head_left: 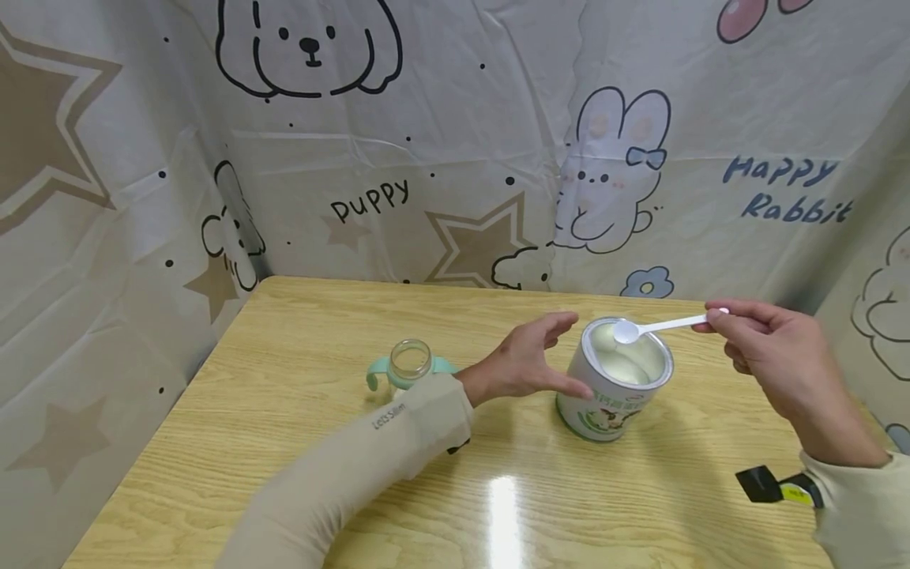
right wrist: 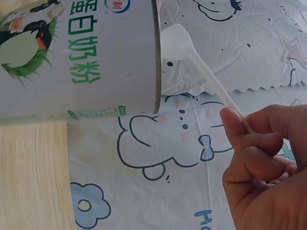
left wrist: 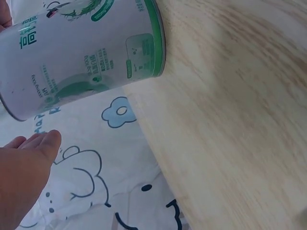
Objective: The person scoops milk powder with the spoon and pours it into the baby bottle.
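Observation:
An uncapped milk powder can (head_left: 604, 399), white with green print and a cow picture, stands upright on the table. Pale powder (head_left: 622, 365) shows inside it. My right hand (head_left: 778, 352) pinches the handle end of a white measuring spoon (head_left: 675, 322) between thumb and fingers. The spoon's bowl is over the can's opening, and the right wrist view shows it just past the rim. At the can's left side, my left hand (head_left: 522, 359) is spread, its thumb overlapping the can in the head view. Fingers (left wrist: 33, 146) of that hand show beside the can in the left wrist view.
A baby bottle (head_left: 411, 359) with mint-green handles and an open top stands left of the can, partly hidden behind my left sleeve. The wood-grain table (head_left: 298, 324) meets printed curtains (head_left: 455, 142) at its back and left sides.

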The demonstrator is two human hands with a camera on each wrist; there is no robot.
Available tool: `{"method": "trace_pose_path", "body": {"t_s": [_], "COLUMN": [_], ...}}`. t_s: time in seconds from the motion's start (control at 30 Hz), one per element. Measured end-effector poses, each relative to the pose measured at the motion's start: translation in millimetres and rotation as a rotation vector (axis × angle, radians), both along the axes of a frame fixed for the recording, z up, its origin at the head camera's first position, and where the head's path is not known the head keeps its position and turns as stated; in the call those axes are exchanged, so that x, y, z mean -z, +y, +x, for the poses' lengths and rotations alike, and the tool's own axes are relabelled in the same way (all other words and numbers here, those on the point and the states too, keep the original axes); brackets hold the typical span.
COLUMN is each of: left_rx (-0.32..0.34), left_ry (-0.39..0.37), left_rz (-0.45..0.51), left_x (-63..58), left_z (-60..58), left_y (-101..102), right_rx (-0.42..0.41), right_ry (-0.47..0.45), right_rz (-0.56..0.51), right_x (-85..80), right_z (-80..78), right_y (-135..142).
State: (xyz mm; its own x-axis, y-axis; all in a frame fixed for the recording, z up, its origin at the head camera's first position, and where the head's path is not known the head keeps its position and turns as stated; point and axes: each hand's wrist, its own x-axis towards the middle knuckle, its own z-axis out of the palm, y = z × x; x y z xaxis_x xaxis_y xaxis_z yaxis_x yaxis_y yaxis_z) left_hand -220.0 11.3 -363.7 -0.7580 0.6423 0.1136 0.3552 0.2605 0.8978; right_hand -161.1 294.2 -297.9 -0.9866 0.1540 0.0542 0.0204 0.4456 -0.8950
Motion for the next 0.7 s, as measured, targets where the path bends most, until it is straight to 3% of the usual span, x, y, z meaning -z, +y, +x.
{"method": "trace_pose_path", "body": {"t_s": [0.27, 0.5, 0.7], "left_rx": [0.011, 0.017, 0.019], "left_ry": [0.008, 0.051, 0.014], "left_rz": [-0.014, 0.015, 0.052], "left_x": [8.5, 13.8, 18.6], "left_z": [0.7, 0.5, 0.2], "left_y": [10.0, 18.7, 28.5], "right_rx": [-0.003, -0.025, -0.080], "right_ry": [-0.011, 0.068, 0.149], "right_rz": [0.203, 0.354, 0.478], "right_x": [3.8, 7.9, 14.2], "right_z": [4.3, 6.1, 6.1], "right_y": [-5.1, -10.7, -18.4]}}
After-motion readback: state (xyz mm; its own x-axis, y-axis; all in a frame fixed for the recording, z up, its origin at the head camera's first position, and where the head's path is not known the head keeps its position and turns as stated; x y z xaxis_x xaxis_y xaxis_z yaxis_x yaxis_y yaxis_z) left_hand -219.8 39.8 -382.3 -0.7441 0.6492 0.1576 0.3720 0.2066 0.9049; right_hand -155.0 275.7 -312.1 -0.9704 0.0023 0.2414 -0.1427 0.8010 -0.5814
